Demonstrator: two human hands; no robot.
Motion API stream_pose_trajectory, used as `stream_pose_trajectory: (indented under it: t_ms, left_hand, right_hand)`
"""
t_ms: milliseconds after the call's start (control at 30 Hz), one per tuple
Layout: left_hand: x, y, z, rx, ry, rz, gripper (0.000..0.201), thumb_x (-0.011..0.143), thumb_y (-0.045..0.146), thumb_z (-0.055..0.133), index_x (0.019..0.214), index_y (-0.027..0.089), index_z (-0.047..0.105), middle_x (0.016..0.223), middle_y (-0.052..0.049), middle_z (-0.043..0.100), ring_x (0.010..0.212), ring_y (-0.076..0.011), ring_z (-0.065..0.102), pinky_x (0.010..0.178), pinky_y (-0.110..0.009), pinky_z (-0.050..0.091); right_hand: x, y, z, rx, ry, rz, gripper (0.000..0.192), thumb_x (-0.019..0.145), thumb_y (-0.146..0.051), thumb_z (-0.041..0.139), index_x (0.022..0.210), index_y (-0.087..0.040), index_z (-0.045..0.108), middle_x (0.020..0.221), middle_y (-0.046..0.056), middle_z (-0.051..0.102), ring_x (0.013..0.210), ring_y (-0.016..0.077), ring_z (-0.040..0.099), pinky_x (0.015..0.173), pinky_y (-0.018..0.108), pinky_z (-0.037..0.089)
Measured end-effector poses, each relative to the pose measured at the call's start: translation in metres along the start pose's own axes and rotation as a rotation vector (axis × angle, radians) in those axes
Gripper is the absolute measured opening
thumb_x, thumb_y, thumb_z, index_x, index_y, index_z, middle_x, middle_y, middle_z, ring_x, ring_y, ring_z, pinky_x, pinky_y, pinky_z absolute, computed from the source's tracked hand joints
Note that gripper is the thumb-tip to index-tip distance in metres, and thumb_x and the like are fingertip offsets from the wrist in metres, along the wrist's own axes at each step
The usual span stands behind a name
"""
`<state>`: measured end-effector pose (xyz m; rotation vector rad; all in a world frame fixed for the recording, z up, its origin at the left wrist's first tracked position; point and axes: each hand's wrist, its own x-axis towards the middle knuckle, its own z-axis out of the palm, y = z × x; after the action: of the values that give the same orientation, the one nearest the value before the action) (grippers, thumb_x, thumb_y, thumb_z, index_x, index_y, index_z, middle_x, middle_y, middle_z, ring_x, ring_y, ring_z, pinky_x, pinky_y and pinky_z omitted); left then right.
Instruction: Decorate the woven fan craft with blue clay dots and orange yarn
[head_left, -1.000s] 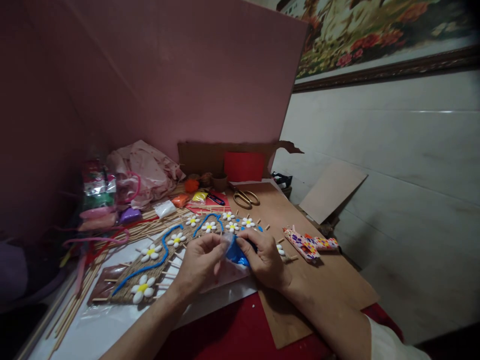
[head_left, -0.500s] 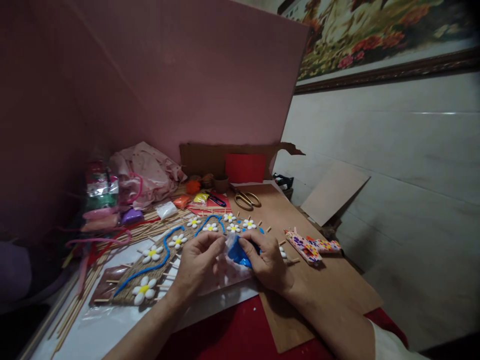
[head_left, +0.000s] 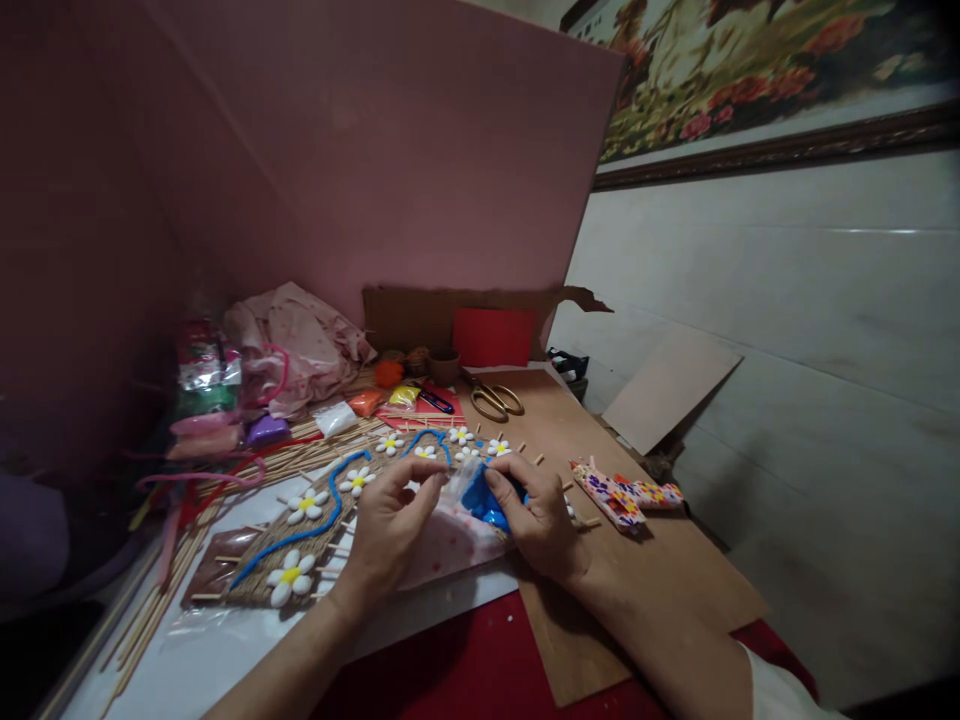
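Both hands, the left hand [head_left: 390, 525] and right hand [head_left: 536, 520], are pinching a blue packet [head_left: 484, 503]; tugging too hard risks spilling it onto the flower mat [head_left: 315, 530] just beside.

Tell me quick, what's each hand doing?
Left hand: pinched shut on the clear plastic wrapper.
Right hand: shut on the blue lump inside that wrapper.
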<state>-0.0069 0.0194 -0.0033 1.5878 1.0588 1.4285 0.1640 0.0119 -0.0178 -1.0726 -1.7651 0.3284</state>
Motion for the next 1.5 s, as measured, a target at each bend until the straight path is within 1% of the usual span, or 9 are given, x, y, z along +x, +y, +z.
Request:
stream_pose_trajectory:
  t_ms: [100, 167, 600, 800, 933, 1100, 1233, 1333, 1500]
  left_hand:
    - [0.001, -0.003, -0.002, 0.160, -0.062, 0.287, 0.007, 0.077, 0.016, 0.060, 0.074, 0.018, 0.066, 0.076, -0.003, 0.061, 0.070, -0.0130, 0.054, 0.059, -0.022, 0.041]
    - [0.001, -0.003, -0.003, 0.217, -0.087, 0.357, 0.009, 0.078, 0.014, 0.059, 0.075, 0.019, 0.065, 0.075, -0.002, 0.058, 0.071, -0.0133, 0.052, 0.059, -0.022, 0.040]
    - [0.002, -0.005, -0.005, 0.262, -0.216, 0.379, 0.015, 0.085, 0.016, 0.052, 0.083, 0.021, 0.065, 0.086, -0.003, 0.056, 0.087, -0.0172, 0.050, 0.079, -0.032, 0.037]
    - [0.002, -0.012, -0.003, 0.030, -0.149, 0.180, 0.001, 0.079, 0.020, 0.061, 0.080, 0.020, 0.059, 0.084, -0.001, 0.056, 0.082, -0.0151, 0.051, 0.074, -0.027, 0.039]
    - [0.001, -0.017, -0.002, -0.095, -0.146, -0.059, 0.018, 0.077, 0.029, 0.065, 0.092, 0.019, 0.061, 0.086, -0.002, 0.061, 0.075, -0.0142, 0.054, 0.070, -0.026, 0.043]
    - [0.000, -0.015, 0.002, -0.151, -0.171, -0.232, 0.021, 0.074, 0.035, 0.066, 0.072, 0.014, 0.065, 0.068, -0.002, 0.062, 0.062, -0.0120, 0.053, 0.059, -0.023, 0.043]
    - [-0.002, -0.012, 0.006, -0.457, -0.190, -0.366, 0.025, 0.062, 0.033, 0.076, 0.073, 0.015, 0.064, 0.067, -0.001, 0.064, 0.059, -0.0128, 0.056, 0.058, -0.025, 0.046]
    - [-0.002, -0.012, 0.008, -0.546, -0.184, -0.416, 0.029, 0.056, 0.030, 0.080, 0.075, 0.014, 0.065, 0.068, -0.002, 0.066, 0.060, -0.0138, 0.059, 0.059, -0.027, 0.048]
    - [-0.002, -0.017, 0.007, -0.433, -0.137, -0.405, 0.024, 0.066, 0.035, 0.074, 0.068, 0.013, 0.064, 0.060, -0.002, 0.063, 0.053, -0.0104, 0.055, 0.053, -0.022, 0.045]
  right_hand:
    - [0.000, 0.000, 0.000, 0.008, -0.010, -0.012, 0.018, 0.090, -0.026, 0.046, 0.078, -0.018, 0.057, 0.071, 0.002, 0.059, 0.066, 0.0142, 0.056, 0.061, 0.024, 0.040]
    - [0.000, -0.001, 0.000, 0.026, -0.019, -0.022, 0.018, 0.090, -0.026, 0.047, 0.077, -0.018, 0.058, 0.070, 0.002, 0.060, 0.066, 0.0138, 0.055, 0.061, 0.024, 0.040]
    - [0.001, -0.004, 0.000, 0.113, -0.066, 0.001, 0.020, 0.089, -0.026, 0.048, 0.077, -0.017, 0.061, 0.069, 0.001, 0.059, 0.064, 0.0123, 0.054, 0.062, 0.023, 0.039]
    - [0.001, -0.003, 0.000, 0.103, -0.087, -0.014, 0.019, 0.090, -0.025, 0.048, 0.078, -0.017, 0.060, 0.071, 0.001, 0.060, 0.066, 0.0120, 0.055, 0.064, 0.023, 0.039]
    - [0.000, -0.002, 0.001, 0.080, -0.092, -0.042, 0.017, 0.090, -0.024, 0.048, 0.079, -0.017, 0.059, 0.070, 0.000, 0.060, 0.065, 0.0116, 0.056, 0.063, 0.022, 0.039]
    - [-0.002, -0.003, 0.001, 0.012, -0.124, -0.076, 0.016, 0.090, -0.023, 0.048, 0.080, -0.018, 0.060, 0.070, 0.000, 0.061, 0.066, 0.0119, 0.056, 0.064, 0.023, 0.038]
    - [-0.002, -0.002, 0.002, 0.009, -0.104, -0.074, 0.016, 0.090, -0.023, 0.048, 0.080, -0.018, 0.059, 0.071, 0.000, 0.061, 0.065, 0.0115, 0.056, 0.063, 0.022, 0.038]
    - [-0.001, -0.002, 0.002, 0.027, -0.087, -0.065, 0.016, 0.090, -0.022, 0.047, 0.079, -0.018, 0.058, 0.070, 0.000, 0.060, 0.063, 0.0109, 0.056, 0.062, 0.021, 0.038]
    - [-0.002, -0.003, 0.002, -0.003, -0.101, -0.078, 0.016, 0.090, -0.023, 0.048, 0.080, -0.018, 0.059, 0.071, 0.001, 0.062, 0.066, 0.0121, 0.057, 0.064, 0.023, 0.038]
